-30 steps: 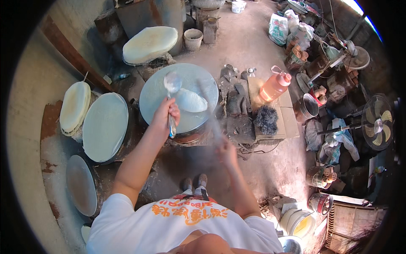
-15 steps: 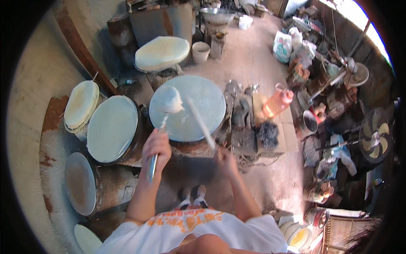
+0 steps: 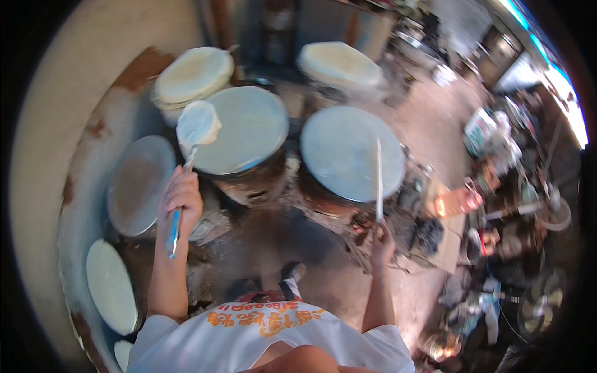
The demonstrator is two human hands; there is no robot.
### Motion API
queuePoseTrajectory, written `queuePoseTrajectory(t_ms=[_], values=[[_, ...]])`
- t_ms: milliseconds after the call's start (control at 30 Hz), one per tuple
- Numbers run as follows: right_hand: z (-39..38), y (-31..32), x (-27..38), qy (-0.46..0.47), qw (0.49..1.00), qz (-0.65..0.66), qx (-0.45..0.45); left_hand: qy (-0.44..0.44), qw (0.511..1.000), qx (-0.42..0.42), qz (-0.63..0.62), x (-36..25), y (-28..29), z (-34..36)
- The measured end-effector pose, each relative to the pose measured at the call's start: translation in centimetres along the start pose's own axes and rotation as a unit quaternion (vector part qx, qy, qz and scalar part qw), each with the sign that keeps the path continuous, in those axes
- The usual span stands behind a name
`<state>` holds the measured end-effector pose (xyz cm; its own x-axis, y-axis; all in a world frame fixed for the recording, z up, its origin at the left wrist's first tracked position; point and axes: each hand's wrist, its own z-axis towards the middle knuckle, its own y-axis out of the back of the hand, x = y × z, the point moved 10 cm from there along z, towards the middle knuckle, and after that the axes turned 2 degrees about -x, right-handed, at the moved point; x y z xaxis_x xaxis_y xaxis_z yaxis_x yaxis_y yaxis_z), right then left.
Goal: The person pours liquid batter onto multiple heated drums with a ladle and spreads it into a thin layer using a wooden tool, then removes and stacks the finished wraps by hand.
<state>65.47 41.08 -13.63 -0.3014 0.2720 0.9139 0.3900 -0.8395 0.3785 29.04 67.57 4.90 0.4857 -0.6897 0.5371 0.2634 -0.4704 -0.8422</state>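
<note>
My left hand [image 3: 183, 200] is closed round the metal handle of a ladle with a white, soft-looking mass [image 3: 198, 123] at its head. The mass is over the edge of a middle round plate [image 3: 252, 118] covered in pale white film. My right hand [image 3: 382, 244] grips a long, thin, flat stick [image 3: 379, 174], upright in view across a bare grey round griddle [image 3: 336, 143] on the right. At left stands a grey-brown griddle [image 3: 138, 193], below it a pale disc [image 3: 109, 283]. The picture is slightly blurred.
Stacked pale rounds [image 3: 189, 71] and another pale round [image 3: 339, 65] lie behind the griddles. A pink bottle [image 3: 457, 202] stands on cardboard beside a dark scrubber [image 3: 428, 235]. Bags [image 3: 482, 130], a fan [image 3: 540, 301] and clutter line the right wall. A curved wall is at left.
The view has turned left. The white mass, earlier over the central griddle, has moved left with the ladle toward the film-covered plate. The stick now points more upright.
</note>
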Motion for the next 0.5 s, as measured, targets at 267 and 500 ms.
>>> queuePoseTrajectory(t_ms=[267, 500], values=[[-18.1, -21.8, 7.9, -0.031, 0.927, 0.180, 0.329, -0.056, 0.983, -0.048, 0.167, -15.8, -5.8, -8.9], [-20.7, -48.5, 18.8, -0.058, 0.865, 0.221, 0.446, -0.285, 0.857, -0.143, 0.406, -28.4, -4.2, -8.8]])
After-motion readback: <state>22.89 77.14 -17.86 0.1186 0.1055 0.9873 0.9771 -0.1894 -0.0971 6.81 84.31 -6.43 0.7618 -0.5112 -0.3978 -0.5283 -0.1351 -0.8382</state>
